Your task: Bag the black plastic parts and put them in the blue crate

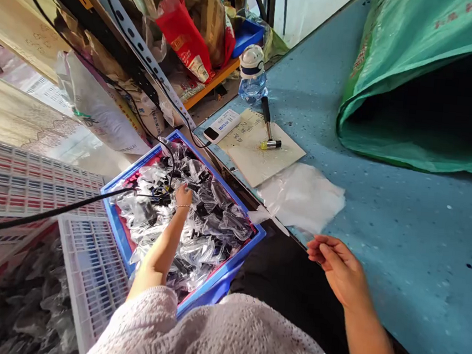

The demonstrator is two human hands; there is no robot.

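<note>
My left hand [183, 195] reaches down into a blue crate [250, 245] full of black parts in clear plastic bags [196, 245]. Its fingers look closed among the bags, and what they hold, if anything, is hidden. Over the front edge of the blue table hovers my right hand [338, 265], thumb and fingers loosely together, with nothing visible between them. Nearest to it lies a stack of clear, flat plastic bags [307, 198], partly hanging over the edge.
A hammer [268, 124] rests on a board [279, 161] beside a white device [223, 125] and a water bottle [252, 78]. A green sack [378, 85] gapes on the table [433, 246]. Black cable [70, 210] crosses above the crate. White baskets [93, 274] stand left.
</note>
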